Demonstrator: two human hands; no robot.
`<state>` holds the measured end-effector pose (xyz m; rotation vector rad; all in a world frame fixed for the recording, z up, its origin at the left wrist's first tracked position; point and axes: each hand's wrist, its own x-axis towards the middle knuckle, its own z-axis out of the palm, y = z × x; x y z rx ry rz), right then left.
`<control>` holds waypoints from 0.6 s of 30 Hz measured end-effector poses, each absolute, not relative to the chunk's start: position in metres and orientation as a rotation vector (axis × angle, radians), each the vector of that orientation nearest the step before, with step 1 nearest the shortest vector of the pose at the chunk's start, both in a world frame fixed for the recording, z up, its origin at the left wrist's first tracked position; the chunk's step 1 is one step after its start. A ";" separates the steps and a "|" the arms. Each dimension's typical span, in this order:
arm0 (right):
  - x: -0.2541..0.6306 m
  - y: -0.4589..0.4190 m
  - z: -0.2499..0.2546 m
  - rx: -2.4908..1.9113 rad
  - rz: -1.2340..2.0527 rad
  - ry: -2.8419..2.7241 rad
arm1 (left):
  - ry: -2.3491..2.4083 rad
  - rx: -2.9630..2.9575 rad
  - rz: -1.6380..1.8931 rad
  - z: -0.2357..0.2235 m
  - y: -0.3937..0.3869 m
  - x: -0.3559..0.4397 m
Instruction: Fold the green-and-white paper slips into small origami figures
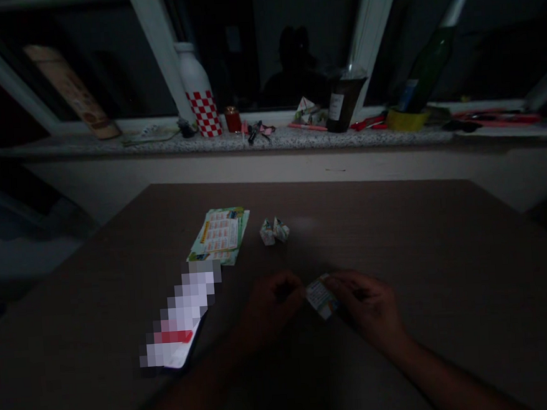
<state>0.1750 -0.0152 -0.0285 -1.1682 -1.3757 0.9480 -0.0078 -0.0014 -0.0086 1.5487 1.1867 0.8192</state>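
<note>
Between the hands lies the folded paper (323, 296), the landmark here: to its right the right hand (367, 301) pinches its upper edge, and to its left the left hand (273, 305) has thumb and fingers curled close at its corner; whether they grip, I cannot tell. Left of the paper is a lit phone (183, 320); beyond it, two small folded paper pieces (274, 231).

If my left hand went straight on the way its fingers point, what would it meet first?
Your left hand would likely meet the small printed paper held by your right hand first; it sits right at the fingertips, but contact is unclear.
</note>
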 end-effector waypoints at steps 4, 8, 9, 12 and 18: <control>0.176 -0.016 -0.029 -1.164 0.951 -1.343 | 1.168 1.529 0.834 -0.007 -0.004 -0.006; 0.176 -0.016 -0.029 -1.148 0.955 -1.333 | 1.194 1.494 0.871 -0.003 -0.006 -0.006; 0.177 -0.016 -0.029 -1.144 0.963 -1.326 | 1.197 1.499 0.869 -0.002 -0.006 -0.006; 0.177 -0.016 -0.029 -1.141 0.973 -1.300 | 1.186 1.488 0.858 -0.004 -0.005 -0.005; 0.177 -0.016 -0.027 -1.143 0.956 -1.320 | 1.201 1.496 0.897 -0.012 -0.003 -0.001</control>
